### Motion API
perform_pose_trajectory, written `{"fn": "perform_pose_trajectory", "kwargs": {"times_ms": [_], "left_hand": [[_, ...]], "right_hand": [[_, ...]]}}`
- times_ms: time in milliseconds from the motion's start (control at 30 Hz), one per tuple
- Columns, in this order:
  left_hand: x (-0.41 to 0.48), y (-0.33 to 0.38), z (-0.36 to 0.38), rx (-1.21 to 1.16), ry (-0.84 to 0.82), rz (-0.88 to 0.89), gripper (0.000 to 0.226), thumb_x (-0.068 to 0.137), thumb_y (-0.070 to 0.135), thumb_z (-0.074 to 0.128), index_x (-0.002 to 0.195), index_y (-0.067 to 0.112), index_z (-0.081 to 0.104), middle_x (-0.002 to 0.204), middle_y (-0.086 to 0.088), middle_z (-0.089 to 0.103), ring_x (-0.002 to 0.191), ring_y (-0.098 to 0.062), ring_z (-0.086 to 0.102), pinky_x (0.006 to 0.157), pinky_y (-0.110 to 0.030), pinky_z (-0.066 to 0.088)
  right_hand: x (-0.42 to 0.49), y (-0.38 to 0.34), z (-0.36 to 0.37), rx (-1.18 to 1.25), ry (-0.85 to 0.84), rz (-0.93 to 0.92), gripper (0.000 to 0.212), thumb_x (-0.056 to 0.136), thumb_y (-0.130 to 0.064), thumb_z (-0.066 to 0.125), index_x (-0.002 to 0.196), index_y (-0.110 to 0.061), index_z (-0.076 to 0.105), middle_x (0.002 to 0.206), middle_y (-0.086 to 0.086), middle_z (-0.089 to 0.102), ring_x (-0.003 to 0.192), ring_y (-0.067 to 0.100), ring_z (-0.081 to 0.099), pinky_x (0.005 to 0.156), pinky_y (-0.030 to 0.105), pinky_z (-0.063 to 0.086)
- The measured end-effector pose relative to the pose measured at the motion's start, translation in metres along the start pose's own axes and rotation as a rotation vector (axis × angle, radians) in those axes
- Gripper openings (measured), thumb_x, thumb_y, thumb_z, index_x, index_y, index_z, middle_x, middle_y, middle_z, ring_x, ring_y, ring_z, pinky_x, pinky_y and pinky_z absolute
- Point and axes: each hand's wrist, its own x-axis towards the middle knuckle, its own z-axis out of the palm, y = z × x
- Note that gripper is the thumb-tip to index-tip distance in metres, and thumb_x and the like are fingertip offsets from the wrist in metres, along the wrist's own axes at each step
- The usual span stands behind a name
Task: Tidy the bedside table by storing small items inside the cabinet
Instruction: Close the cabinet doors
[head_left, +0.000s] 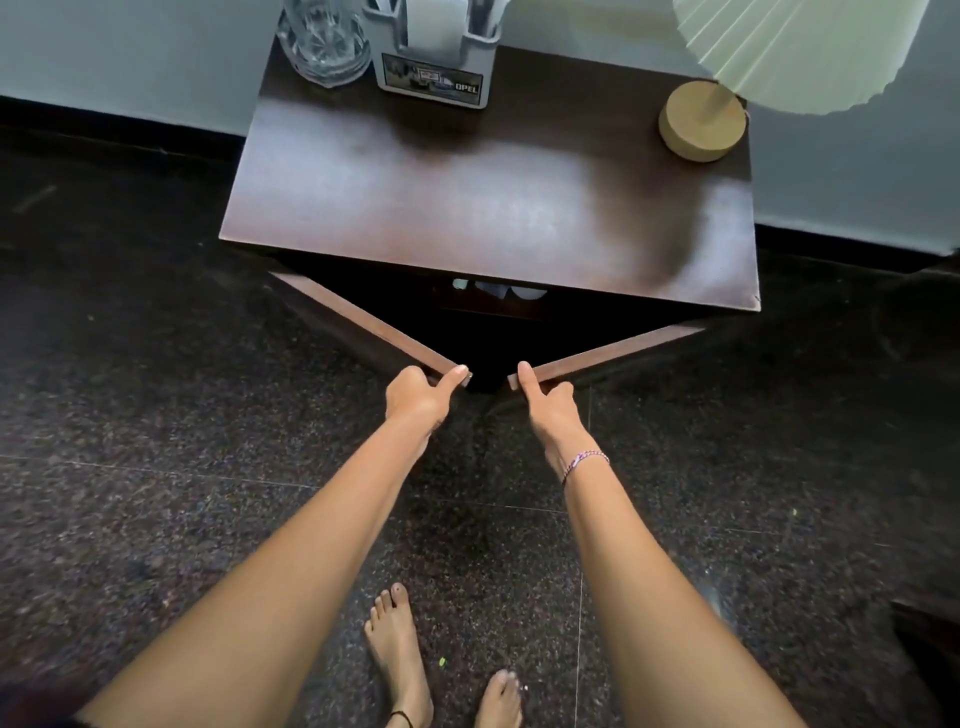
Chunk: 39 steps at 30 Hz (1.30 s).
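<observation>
Hands grip the two cabinet doors under the bedside table, one each, with both doors swung partway out so their free edges nearly meet in a V. The left hand is closed on the outer end of the left door, thumb laid along its top edge and fingers curled behind. The right hand is closed the same way on the end of the right door, thumb pointing up along the edge; a braided bracelet circles that wrist. A narrow dark gap separates the two thumbs.

Beyond the hands, inside the open cabinet, a few pale small items show just under the tabletop's front edge; what they are cannot be told. Farther off, at the table's back edge beyond the left hand, stand a cut-glass tumbler and a white holder with a label, side by side. Beyond the right hand, at the far corner, is a lamp with a round wooden base and a pleated pale-green shade. Bare feet stand on the dark speckled floor below the forearms.
</observation>
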Motion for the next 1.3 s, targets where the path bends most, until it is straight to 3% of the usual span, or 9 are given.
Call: {"fn": "perform_pose_trajectory", "kwargs": {"times_ms": [100,300,433,500,733,833,900,1200,1300], "left_hand": [[0.014,0.009,0.003,-0.041,0.031,-0.03,0.065,0.083,0.05,0.061,0.119,-0.002,0.05,0.119,-0.017,0.059,0.104,-0.031,0.056,0.071,-0.03,0.038],[0.04,0.016,0.002,-0.144,0.045,-0.092,0.096,0.063,0.057,0.076,0.131,-0.002,0.043,0.127,-0.016,0.055,0.114,-0.033,0.055,0.09,-0.039,0.051],[0.051,0.011,-0.007,0.09,0.098,0.03,0.063,0.057,0.068,0.071,0.068,0.009,0.053,0.066,-0.001,0.056,0.066,-0.018,0.055,0.047,-0.025,0.033],[0.059,0.007,-0.011,0.155,0.069,0.12,0.054,0.063,0.061,0.072,0.058,0.013,0.049,0.055,0.005,0.049,0.055,-0.011,0.048,0.046,-0.027,0.031],[0.081,0.009,-0.01,0.206,-0.018,0.212,0.026,0.082,0.027,0.069,0.089,0.002,0.067,0.083,-0.009,0.067,0.084,-0.025,0.064,0.072,-0.033,0.047],[0.083,0.016,-0.004,0.199,0.009,0.233,0.018,0.085,0.019,0.066,0.088,0.001,0.068,0.061,-0.001,0.055,0.055,-0.015,0.056,0.051,-0.022,0.043],[0.087,0.018,0.001,0.107,-0.015,0.252,0.022,0.085,0.014,0.066,0.102,-0.001,0.069,0.068,-0.005,0.059,0.047,-0.001,0.045,0.038,-0.006,0.037],[0.105,0.032,0.006,-0.066,-0.035,0.243,0.03,0.086,0.011,0.064,0.112,-0.004,0.061,0.109,-0.02,0.065,0.076,-0.011,0.065,0.054,-0.01,0.049],[0.11,0.035,0.007,-0.095,-0.029,0.28,0.026,0.086,0.009,0.064,0.108,-0.005,0.063,0.109,-0.022,0.065,0.087,-0.025,0.062,0.06,-0.014,0.052]], "right_hand": [[0.011,-0.012,0.001,-0.017,0.045,-0.002,0.093,0.083,-0.058,0.057,0.146,-0.003,0.017,0.149,0.016,0.033,0.133,0.032,0.039,0.106,0.041,0.036],[0.025,-0.018,0.005,0.021,0.145,-0.138,0.078,0.083,-0.047,0.064,0.139,-0.002,0.033,0.143,0.016,0.043,0.126,0.024,0.045,0.101,0.034,0.039],[0.036,-0.008,0.002,0.009,0.212,-0.203,0.034,0.088,-0.018,0.064,0.119,-0.007,0.054,0.118,0.008,0.062,0.111,0.025,0.058,0.091,0.036,0.047],[0.045,-0.005,0.001,-0.015,0.246,-0.201,0.019,0.088,-0.01,0.062,0.107,-0.006,0.063,0.109,0.01,0.068,0.095,0.026,0.063,0.085,0.039,0.05],[0.066,-0.006,0.0,-0.096,0.151,-0.262,0.023,0.089,-0.005,0.058,0.109,-0.009,0.068,0.109,0.008,0.071,0.093,0.018,0.062,0.079,0.03,0.049],[0.071,-0.004,0.003,-0.098,0.09,-0.256,0.022,0.089,-0.003,0.058,0.109,-0.005,0.067,0.107,0.01,0.07,0.093,0.014,0.061,0.082,0.029,0.053],[0.073,-0.007,0.003,-0.059,0.07,-0.259,0.021,0.088,-0.003,0.061,0.108,-0.004,0.068,0.104,0.01,0.071,0.09,0.012,0.062,0.08,0.025,0.054],[0.086,-0.037,0.001,0.072,0.0,-0.228,0.024,0.085,0.003,0.062,0.108,0.007,0.065,0.103,0.012,0.067,0.067,-0.003,0.062,0.069,0.006,0.05],[0.093,-0.051,0.003,0.327,-0.025,-0.103,0.022,0.085,0.016,0.051,0.105,0.019,0.058,0.078,0.01,0.069,0.06,0.006,0.064,0.057,0.01,0.053]]}}
